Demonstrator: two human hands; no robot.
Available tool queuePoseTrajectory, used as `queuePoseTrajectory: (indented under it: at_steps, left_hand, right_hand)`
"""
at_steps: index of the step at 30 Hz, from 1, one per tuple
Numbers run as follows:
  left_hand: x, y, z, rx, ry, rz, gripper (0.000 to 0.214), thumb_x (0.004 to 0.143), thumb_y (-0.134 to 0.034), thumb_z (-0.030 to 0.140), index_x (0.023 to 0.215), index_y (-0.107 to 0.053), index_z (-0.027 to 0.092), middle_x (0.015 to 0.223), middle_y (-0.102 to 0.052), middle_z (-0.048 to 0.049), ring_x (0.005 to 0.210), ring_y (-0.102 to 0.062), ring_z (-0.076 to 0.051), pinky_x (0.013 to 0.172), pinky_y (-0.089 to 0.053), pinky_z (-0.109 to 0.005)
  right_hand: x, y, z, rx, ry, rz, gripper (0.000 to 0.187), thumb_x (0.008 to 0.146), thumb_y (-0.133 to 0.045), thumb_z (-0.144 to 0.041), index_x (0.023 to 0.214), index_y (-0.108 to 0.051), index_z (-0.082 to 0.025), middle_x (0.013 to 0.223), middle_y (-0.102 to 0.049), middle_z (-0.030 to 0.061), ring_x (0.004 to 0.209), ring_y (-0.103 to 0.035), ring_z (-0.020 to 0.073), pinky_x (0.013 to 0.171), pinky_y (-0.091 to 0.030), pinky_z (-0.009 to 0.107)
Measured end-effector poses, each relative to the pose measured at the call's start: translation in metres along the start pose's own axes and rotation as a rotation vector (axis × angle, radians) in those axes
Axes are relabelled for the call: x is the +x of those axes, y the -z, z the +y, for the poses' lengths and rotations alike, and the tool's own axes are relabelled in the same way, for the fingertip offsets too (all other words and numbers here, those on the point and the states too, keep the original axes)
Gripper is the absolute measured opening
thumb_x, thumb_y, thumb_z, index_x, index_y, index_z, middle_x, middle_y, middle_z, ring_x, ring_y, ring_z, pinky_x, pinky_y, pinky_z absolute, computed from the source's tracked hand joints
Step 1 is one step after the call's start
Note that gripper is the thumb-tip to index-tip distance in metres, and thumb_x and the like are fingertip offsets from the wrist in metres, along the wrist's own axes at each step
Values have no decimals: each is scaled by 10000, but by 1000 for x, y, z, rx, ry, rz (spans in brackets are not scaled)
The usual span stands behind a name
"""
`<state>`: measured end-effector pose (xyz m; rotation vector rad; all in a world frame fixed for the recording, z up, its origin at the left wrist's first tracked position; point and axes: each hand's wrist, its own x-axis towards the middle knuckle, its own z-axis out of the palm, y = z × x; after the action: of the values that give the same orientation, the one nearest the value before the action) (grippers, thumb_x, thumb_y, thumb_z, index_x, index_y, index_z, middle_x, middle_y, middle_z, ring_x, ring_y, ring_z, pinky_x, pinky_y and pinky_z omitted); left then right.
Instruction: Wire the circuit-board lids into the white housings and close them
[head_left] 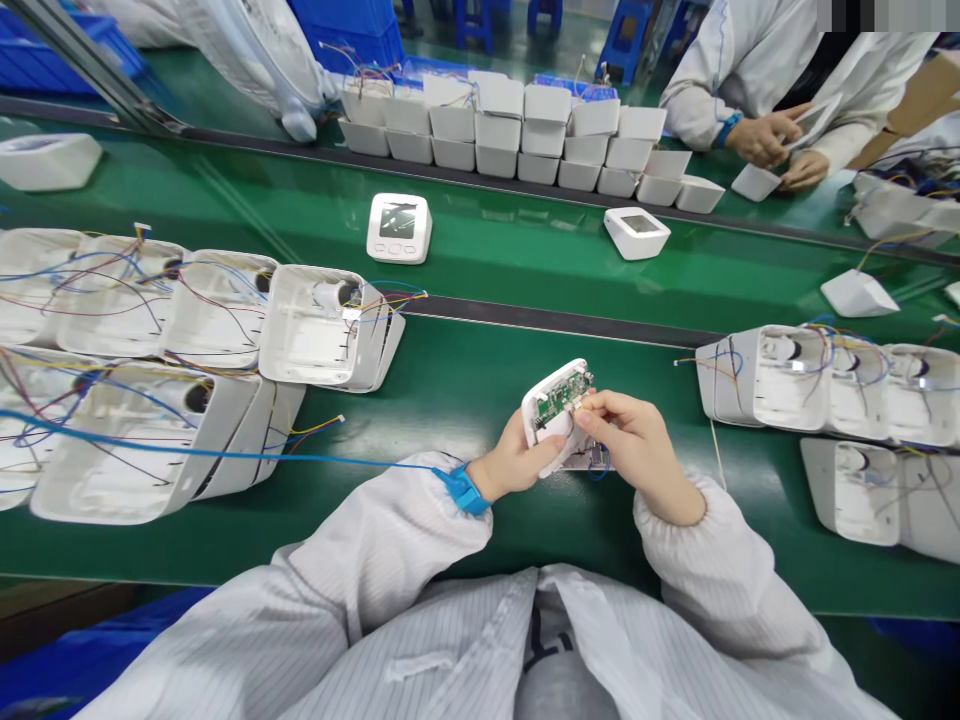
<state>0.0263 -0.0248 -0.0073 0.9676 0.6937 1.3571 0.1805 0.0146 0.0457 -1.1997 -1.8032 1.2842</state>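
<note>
My left hand [517, 455] is closed around a white plastic housing half [530, 405], tilted above the table. A green circuit board [559, 397] is fixed inside it, facing up. The thumb and fingers of my right hand [626, 430] pinch together at the board's lower right edge; what they grip there is too small and covered to make out. Beneath the hands a further part with a blue wire [600, 462] shows, mostly hidden. A blue wrist strap [461, 490] with a cord is on my left wrist.
White open housings with loose wires [311, 330] stand in rows at left; more housings [787, 385] stand at right. Finished-looking monitors [400, 228] lie on the green belt [495, 250] beyond a dark rail. Across it, a co-worker's hands [765, 140] hold a white part beside stacked housings [499, 130].
</note>
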Motion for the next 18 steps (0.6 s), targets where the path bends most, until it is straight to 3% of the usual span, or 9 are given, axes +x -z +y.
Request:
queuePoseTrajectory:
  at_steps: [11, 18]
  left_hand:
    - [-4, 0, -4, -88, 50, 43, 539, 735, -768, 364, 1236, -641, 210, 1196, -680, -68, 1156, -590, -318, 1064, -412, -448]
    - [0, 2, -3, 12, 46, 46, 479, 728, -752, 324, 1180, -672, 185, 1154, -696, -67, 1112, -605, -315, 1040, -427, -448]
  right_hand:
    - [0, 0, 0, 49, -52, 5, 210, 849, -624, -361, 732, -633, -186, 666, -584, -7, 601, -508, 126, 556, -412, 247]
    - [-3, 0, -1, -326, 124, 95, 189, 904, -569, -336, 783, -639, -209, 767, -674, 12, 671, -595, 150, 652, -463, 276]
